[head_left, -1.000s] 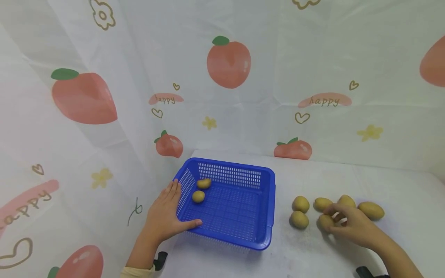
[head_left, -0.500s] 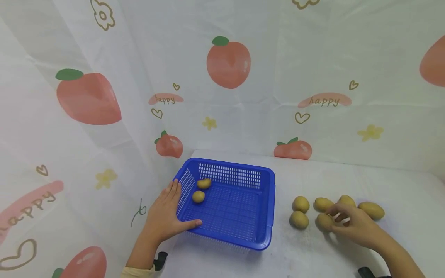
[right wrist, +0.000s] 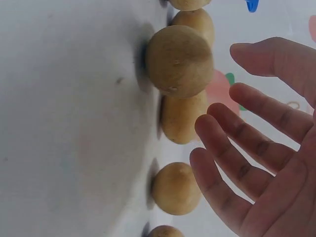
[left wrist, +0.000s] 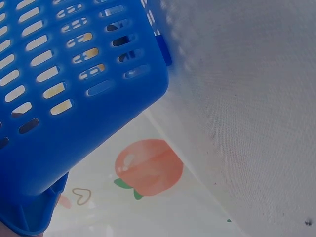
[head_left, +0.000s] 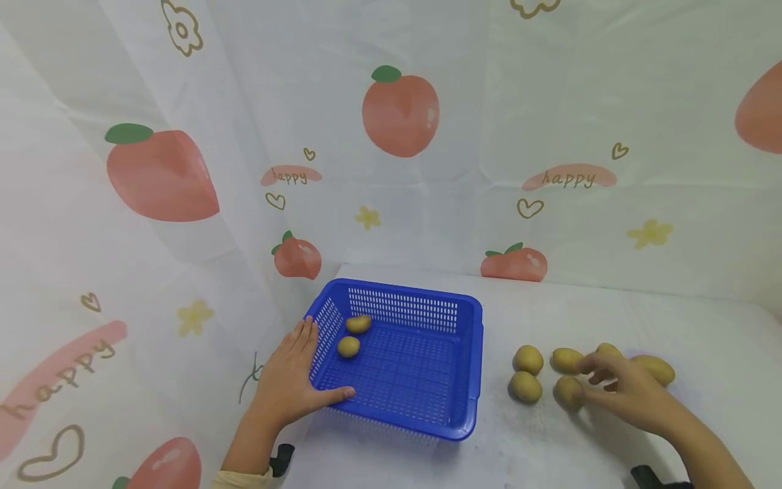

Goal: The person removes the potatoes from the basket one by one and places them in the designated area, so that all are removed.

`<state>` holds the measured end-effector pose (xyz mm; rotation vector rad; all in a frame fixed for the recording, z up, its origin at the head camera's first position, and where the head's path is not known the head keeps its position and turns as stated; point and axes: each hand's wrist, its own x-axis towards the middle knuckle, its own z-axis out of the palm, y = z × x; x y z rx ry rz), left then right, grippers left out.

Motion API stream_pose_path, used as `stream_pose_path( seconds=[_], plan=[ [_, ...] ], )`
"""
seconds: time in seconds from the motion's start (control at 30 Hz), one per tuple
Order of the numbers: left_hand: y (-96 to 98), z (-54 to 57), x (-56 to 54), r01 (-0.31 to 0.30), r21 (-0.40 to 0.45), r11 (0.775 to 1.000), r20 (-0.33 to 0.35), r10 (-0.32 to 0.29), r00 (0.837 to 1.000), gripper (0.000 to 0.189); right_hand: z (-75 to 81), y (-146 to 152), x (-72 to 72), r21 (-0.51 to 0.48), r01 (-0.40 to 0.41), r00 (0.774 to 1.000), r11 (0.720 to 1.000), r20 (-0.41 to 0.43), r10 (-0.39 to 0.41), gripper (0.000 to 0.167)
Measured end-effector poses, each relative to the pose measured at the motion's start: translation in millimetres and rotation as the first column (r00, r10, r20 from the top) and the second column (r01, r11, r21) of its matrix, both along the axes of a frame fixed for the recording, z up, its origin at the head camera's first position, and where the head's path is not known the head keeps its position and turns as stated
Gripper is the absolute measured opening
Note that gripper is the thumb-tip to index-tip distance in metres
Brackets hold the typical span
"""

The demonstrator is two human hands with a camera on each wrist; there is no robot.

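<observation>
A blue plastic basket (head_left: 415,291) with slotted walls sits on the white table, with two potatoes (head_left: 349,347) near its left wall. My left hand (head_left: 286,375) rests on the basket's near left corner, straight fingers along the left rim and thumb over the front rim. To the right, my right hand (head_left: 632,394) hovers by a round potato (head_left: 568,393). The right wrist view shows its fingers (right wrist: 222,143) loosely spread, apart from that potato (right wrist: 178,61), which lies on the table. The left wrist view shows mostly the basket's outer wall (left wrist: 113,94).
Two potatoes (head_left: 526,387) lie one behind the other right of the basket. Others are behind the right hand: an oval one (head_left: 566,360), one at the back (head_left: 607,350) and a longer one (head_left: 656,369), both partly hidden. A printed cloth (head_left: 458,136) hangs behind the table.
The round potato has shifted slightly left. My right hand's fingers, which were round it, have loosened and come away. The left hand and basket have stayed put.
</observation>
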<state>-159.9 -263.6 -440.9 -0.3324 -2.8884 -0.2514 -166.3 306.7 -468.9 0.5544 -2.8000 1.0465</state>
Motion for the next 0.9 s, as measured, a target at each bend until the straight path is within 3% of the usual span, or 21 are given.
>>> stream_pose_path(
  seconds=[0.33, 0.9],
  plan=[
    [-0.1, -1.6, -0.2, -0.005, 0.008, 1.0, 0.003, 0.005, 1.0, 0.14, 19.6, -13.2, -9.7, 0.018, 0.009, 1.0, 1.0, -0.019, -0.009, 0.028],
    [-1.9, -3.9, -0.8, 0.006, 0.014, 1.0, -0.017, -0.006, 1.0, 0.141, 76.5, -78.3, -37.5, -0.095, -0.142, 0.971, 0.985, -0.207, 0.12, 0.026]
  ],
)
